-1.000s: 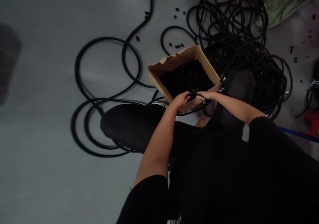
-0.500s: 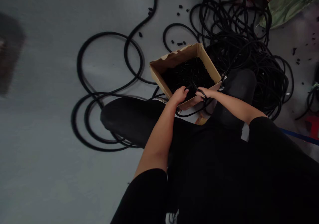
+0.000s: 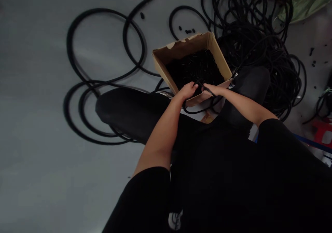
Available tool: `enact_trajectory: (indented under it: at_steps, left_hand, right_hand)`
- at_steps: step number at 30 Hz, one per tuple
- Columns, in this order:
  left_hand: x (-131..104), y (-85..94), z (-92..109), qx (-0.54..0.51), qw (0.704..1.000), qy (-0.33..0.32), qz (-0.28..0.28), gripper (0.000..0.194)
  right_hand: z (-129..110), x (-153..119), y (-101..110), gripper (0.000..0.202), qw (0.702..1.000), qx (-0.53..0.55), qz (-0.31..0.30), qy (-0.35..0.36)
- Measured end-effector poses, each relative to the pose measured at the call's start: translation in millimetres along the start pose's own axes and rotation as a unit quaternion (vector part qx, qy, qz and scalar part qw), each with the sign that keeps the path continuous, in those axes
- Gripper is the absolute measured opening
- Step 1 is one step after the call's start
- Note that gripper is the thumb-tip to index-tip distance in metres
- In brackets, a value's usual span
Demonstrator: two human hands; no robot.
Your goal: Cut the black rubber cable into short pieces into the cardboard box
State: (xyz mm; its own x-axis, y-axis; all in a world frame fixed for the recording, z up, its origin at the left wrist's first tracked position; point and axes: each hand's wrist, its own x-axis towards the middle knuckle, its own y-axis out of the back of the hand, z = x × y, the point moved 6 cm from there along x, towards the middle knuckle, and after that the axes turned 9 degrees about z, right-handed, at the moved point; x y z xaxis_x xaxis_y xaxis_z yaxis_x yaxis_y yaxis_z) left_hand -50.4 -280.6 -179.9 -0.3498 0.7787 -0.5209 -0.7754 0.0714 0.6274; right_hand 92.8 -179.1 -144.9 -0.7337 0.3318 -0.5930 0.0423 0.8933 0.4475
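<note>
Over the near edge of an open cardboard box [image 3: 222, 58], my two hands work close together. My left hand [image 3: 188, 90] is closed, thumb on top, on a black hose whose held end is hard to see against the dark contents. My right hand [image 3: 210, 89] is closed on a dark-handled cutting tool that looks like scissors [image 3: 209, 90], its tips near my left fingers. Many short black cut pieces [image 3: 193, 67] fill the box bottom. A length of black hose [image 3: 197, 112] curves below the box's near wall, between my legs.
Large loops of black hose [image 3: 67, 39] lie on the grey floor at left, running under my bent leg. A tangled pile of hose [image 3: 275, 67] is right of the box. Loose black pieces [image 3: 188, 31] are scattered beyond it. Green sheeting [image 3: 308, 1] and a red object [image 3: 323, 131] lie at right.
The view has shifted, so the box and hose loops appear higher in the picture. My hands have stayed together over the box's near edge, with the right-hand tool at a slightly different angle.
</note>
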Motion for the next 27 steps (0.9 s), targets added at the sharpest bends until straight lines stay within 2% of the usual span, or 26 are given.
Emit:
enact_trajectory:
  at_steps: [3, 6, 11, 19, 27]
  left_hand:
    - [1.4, -5.8, -0.1, -0.005, 1.0, -0.014, -0.017, 0.042]
    - [4.2, -9.3, -4.9, -0.011, 1.0, -0.016, -0.018, 0.039]
    - [6.8, -9.4, -9.3, -0.035, 0.999, -0.011, -0.009, 0.036]
    - [0.3, 0.4, 0.5, -0.019, 1.0, 0.003, 0.0, 0.044]
    - [0.8, 7.6, -8.1, -0.087, 0.995, 0.022, 0.046, 0.053]
  right_hand:
    - [0.5, 1.4, 1.1, 0.022, 0.999, -0.047, 0.016, 0.0]
    - [-4.7, 0.4, 0.8, 0.021, 0.997, -0.076, 0.007, 0.016]
    - [-7.3, -3.7, 4.6, 0.012, 0.992, -0.125, 0.006, -0.015]
    - [-10.1, -4.7, 12.5, 0.015, 0.996, -0.071, 0.041, -0.047]
    - [0.1, -3.1, 15.6, 0.021, 0.993, 0.002, 0.065, -0.096]
